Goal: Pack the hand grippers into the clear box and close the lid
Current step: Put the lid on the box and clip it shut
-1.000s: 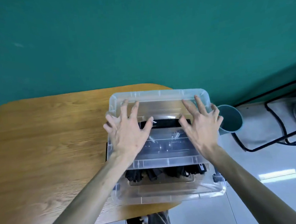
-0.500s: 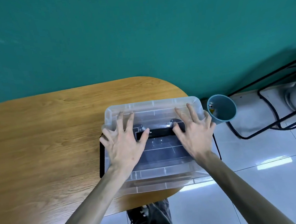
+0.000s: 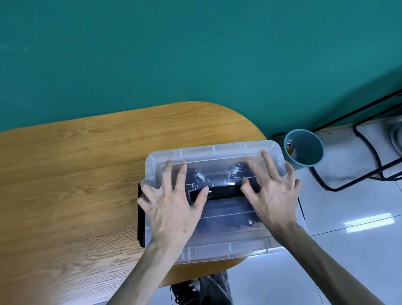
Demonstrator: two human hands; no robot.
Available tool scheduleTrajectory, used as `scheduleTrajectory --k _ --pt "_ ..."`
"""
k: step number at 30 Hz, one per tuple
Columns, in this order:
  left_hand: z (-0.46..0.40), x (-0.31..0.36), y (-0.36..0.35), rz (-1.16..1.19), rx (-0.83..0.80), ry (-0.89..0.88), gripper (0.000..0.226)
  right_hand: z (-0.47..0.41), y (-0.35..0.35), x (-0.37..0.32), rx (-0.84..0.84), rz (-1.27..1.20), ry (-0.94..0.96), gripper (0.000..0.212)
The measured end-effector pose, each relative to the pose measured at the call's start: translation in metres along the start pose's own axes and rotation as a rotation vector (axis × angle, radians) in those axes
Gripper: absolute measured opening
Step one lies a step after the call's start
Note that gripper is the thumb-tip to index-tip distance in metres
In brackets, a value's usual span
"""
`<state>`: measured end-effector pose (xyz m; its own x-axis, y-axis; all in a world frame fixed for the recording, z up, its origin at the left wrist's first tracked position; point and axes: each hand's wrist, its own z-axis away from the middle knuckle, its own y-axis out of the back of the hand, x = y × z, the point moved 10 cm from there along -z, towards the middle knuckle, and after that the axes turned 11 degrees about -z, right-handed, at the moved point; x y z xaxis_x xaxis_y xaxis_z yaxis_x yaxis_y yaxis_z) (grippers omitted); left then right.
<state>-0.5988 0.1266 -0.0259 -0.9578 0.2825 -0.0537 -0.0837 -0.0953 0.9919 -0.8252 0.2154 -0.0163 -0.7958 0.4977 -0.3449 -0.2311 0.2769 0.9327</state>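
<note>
The clear box (image 3: 226,251) sits at the right end of the wooden table, with its clear lid (image 3: 214,152) lying flat on top. Black hand grippers (image 3: 223,181) with metal springs show through the lid inside the box. My left hand (image 3: 171,205) rests palm down on the lid's left half with fingers spread. My right hand (image 3: 270,195) lies the same way on the right half. Both thumbs touch the black handle strip (image 3: 222,193) in the lid's middle. Neither hand grasps anything.
The wooden table (image 3: 78,184) stretches to the left, its rounded end under the box. A black latch (image 3: 140,216) shows at the box's left side. A blue-grey bin (image 3: 305,147) stands on the tiled floor to the right, next to a black metal frame (image 3: 362,164).
The lid, offset toward the far side a second ago, now covers the whole box and lies flat. Both hands stayed on it. The view shifted so the box appears lower and closer.
</note>
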Motion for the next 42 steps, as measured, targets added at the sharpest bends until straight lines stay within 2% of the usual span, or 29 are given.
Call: scheduleTrajectory --k 9,14,22,32,42 --pt "0.010 0.001 -0.005 0.005 -0.006 -0.026 0.083 0.019 -0.004 0.005 -0.011 0.027 -0.003 0.051" --pt "0.010 0.001 -0.011 -0.002 -0.040 -0.061 0.082 0.021 -0.012 0.003 -0.075 0.100 0.007 0.053" --pt "0.004 0.007 -0.005 -0.031 0.015 -0.182 0.082 0.015 -0.013 -0.002 -0.168 0.167 0.185 0.064" --pt "0.003 0.011 -0.010 -0.109 -0.062 -0.206 0.078 0.015 -0.017 -0.004 -0.196 0.161 0.202 0.066" --pt "-0.002 0.013 -0.011 -0.123 -0.142 -0.203 0.079 0.013 -0.023 -0.002 -0.326 0.176 0.146 0.070"
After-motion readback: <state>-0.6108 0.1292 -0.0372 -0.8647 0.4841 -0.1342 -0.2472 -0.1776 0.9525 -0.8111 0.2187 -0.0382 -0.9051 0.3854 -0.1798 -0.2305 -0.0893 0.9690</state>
